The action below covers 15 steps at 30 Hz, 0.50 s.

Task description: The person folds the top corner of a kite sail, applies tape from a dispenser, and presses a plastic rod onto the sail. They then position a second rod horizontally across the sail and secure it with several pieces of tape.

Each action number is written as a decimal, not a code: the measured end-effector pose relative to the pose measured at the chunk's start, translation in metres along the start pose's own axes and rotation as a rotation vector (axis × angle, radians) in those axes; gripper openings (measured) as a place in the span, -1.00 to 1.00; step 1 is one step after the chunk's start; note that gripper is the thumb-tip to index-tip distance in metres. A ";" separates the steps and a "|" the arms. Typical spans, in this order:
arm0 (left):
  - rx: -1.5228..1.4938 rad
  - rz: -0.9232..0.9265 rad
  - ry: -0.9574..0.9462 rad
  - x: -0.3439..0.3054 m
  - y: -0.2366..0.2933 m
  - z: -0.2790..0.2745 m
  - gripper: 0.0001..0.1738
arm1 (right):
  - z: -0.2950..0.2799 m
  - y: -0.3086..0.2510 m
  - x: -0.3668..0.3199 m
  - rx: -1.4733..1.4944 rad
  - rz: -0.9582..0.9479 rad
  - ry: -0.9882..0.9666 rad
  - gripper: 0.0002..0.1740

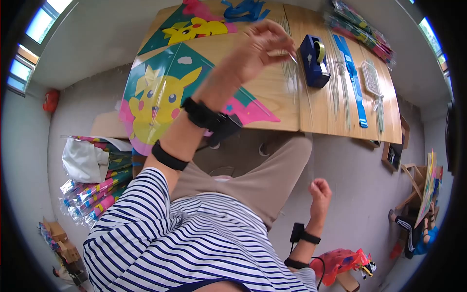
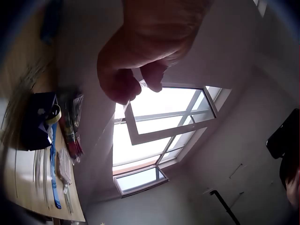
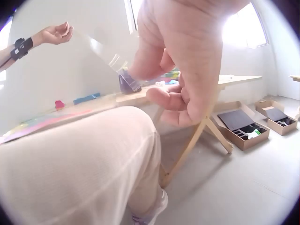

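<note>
Striped shirt [image 1: 204, 238], left hand [image 1: 265, 46] raised over table [image 1: 277, 92], right hand [image 1: 319, 194] lowered, fingers [image 3: 161, 97] of both pinching a clear strip [image 3: 97, 46]

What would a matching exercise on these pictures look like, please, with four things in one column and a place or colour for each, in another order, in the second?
1. Left hand
2. Tape dispenser
3. Right hand
4. Cartoon panel

A. Seen against the floor in the head view
B. Mainly yellow, green and pink
C. Raised over the table
D. Dark blue

Pairs: 1-C, 2-D, 3-A, 4-B
</note>
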<state>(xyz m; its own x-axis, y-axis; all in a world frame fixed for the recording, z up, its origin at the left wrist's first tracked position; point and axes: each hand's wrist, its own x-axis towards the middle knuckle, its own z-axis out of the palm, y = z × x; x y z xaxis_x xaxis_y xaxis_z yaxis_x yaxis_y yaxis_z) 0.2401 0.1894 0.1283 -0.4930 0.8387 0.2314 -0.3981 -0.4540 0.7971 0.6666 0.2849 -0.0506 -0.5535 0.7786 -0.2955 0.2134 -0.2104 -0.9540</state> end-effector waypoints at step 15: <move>0.458 0.209 0.266 -0.112 0.197 -0.173 -0.85 | 0.155 -0.085 0.087 0.037 -0.137 -0.357 -0.92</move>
<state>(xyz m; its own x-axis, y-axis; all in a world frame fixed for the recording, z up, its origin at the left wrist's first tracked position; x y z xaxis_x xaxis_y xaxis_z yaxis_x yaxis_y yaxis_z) 0.0827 -0.0458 0.1628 -0.7268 0.6134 0.3091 0.0758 -0.3757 0.9236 0.4753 0.2793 -0.0027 -0.8221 0.5471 -0.1577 0.0925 -0.1449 -0.9851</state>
